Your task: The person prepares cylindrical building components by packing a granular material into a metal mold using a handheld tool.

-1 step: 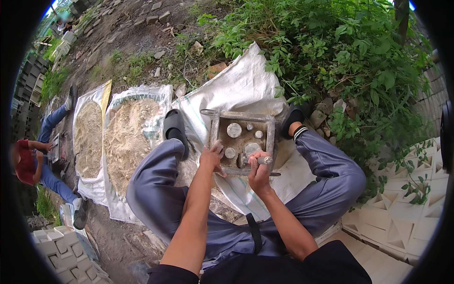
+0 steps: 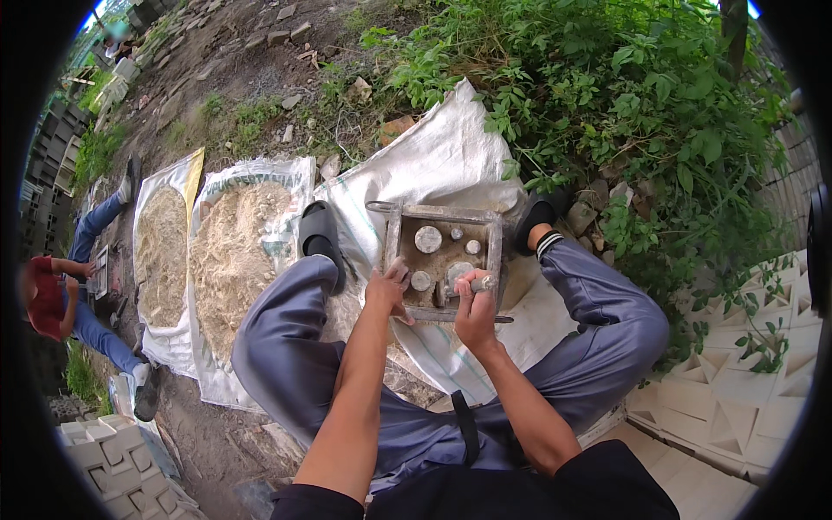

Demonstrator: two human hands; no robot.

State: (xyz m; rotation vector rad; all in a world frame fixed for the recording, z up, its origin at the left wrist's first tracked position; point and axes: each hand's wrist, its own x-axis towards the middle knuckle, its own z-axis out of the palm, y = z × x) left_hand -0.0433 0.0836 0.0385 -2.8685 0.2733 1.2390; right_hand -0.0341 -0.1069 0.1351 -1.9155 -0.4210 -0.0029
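Between my legs lies a square grey mould frame (image 2: 492,247), crusted with dust, with several round discs of different sizes inside, among them a pale disc (image 2: 429,239). My left hand (image 2: 393,290) grips the frame's near left corner, its thumb pointing down along the outside. My right hand (image 2: 473,308) is closed round a short tool with a round, dusty handle (image 2: 487,282), over the frame's near right part. The tool's working end is mostly hidden by the hand, close to the largest disc (image 2: 456,274).
A white woven sack (image 2: 433,147) lies under the frame. Leftward, two spread sacks carry pale powder (image 2: 238,234). Green plants (image 2: 624,104) and stones border the far right; patterned white blocks (image 2: 737,373) stand nearer. At far left sits a person in red (image 2: 45,299).
My right hand and the tool have shifted very slightly to the left and up. The left hand stays at the frame's corner.
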